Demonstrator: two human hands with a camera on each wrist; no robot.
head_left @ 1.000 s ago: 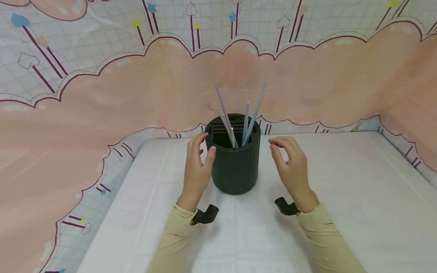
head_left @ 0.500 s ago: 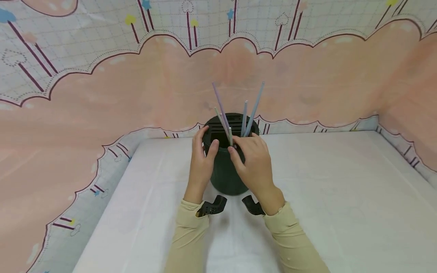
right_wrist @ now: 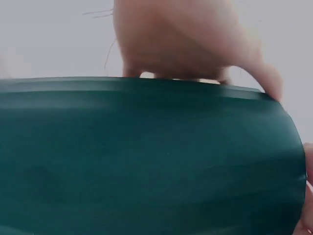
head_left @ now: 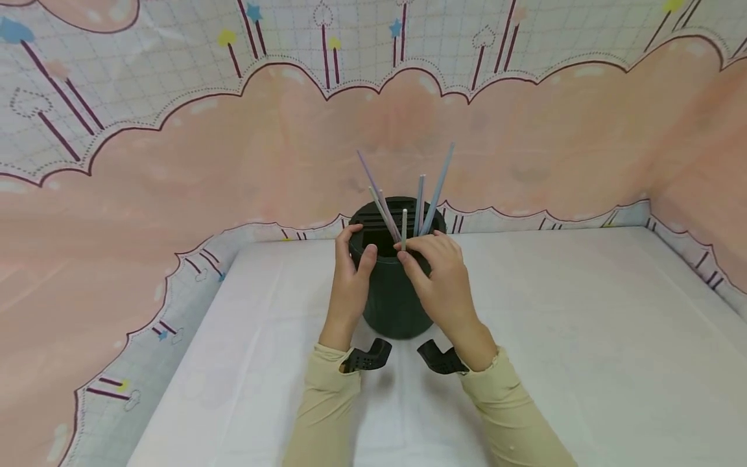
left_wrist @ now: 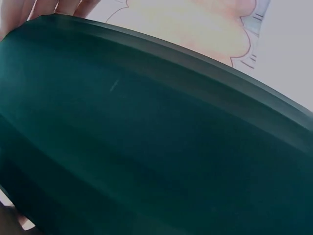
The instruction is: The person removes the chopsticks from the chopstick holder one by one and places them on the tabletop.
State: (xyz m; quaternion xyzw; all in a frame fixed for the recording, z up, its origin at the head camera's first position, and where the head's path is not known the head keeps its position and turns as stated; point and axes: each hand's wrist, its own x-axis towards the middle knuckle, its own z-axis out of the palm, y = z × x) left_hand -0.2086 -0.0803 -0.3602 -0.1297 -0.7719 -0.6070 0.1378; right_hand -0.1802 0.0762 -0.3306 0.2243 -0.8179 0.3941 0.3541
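A dark green round pen holder (head_left: 397, 298) stands upright in the middle of the table, with a slotted top. My left hand (head_left: 348, 288) grips its left side, fingers at the rim and thumb across the front. Over the front rim, my right hand (head_left: 445, 282) pinches a short pale straw-like stick (head_left: 404, 224) between thumb and fingers. Its lower end is hidden. Beside it stand a purple stick (head_left: 367, 170), a pale green one (head_left: 378, 201) and blue ones (head_left: 439, 185). In both wrist views the pen holder's green wall (left_wrist: 161, 122) (right_wrist: 156, 156) fills most of the picture.
A white cloth (head_left: 583, 337) covers the table. Behind it and at its sides hangs a pink and white patterned curtain (head_left: 554, 143). Black camera mounts (head_left: 370, 355) sit at both wrists, close above the cloth.
My right hand has moved left onto the front rim and taken hold of the short pale stick, which now stands straighter and farther right. The purple stick leans more left. My left hand has closed on the holder.
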